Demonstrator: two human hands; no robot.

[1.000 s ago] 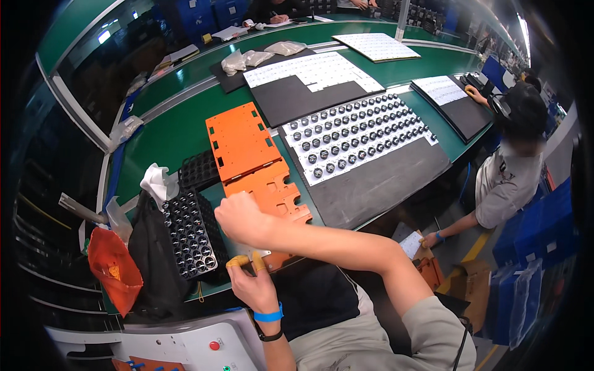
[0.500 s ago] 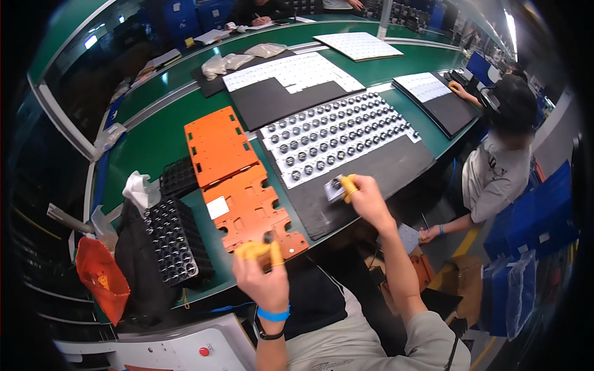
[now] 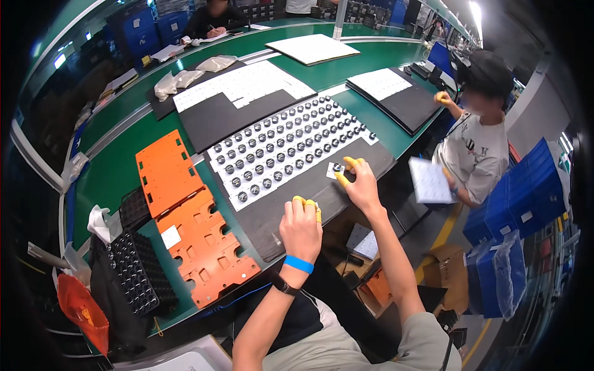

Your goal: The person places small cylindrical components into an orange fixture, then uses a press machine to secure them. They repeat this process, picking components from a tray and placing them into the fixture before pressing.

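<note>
In my right hand (image 3: 362,188), thumb and fingertips pinch the edge of a small white square card (image 3: 331,174). A black round part (image 3: 336,167) sits on that card, just over the bare front strip of the black foam board (image 3: 291,213). Nearer to me, my left hand (image 3: 301,230) is closed above the board's front edge. Its fingertips press together, and whatever they hold is hidden. Both hands wear yellow finger cots. Rows of black round parts on white squares (image 3: 281,145) cover the far portion of the board.
Left of the board lie orange plates (image 3: 170,173) and a black tray of round parts (image 3: 133,272). Behind are black boards with white sheets (image 3: 260,80) and plastic bags (image 3: 185,78). At right a co-worker (image 3: 473,136) holds a white panel (image 3: 430,180) beside blue bins (image 3: 513,198).
The view has swung right. My left hand has moved from over the orange plate to the foam board, closer to my right hand. The co-worker's white panel is now raised.
</note>
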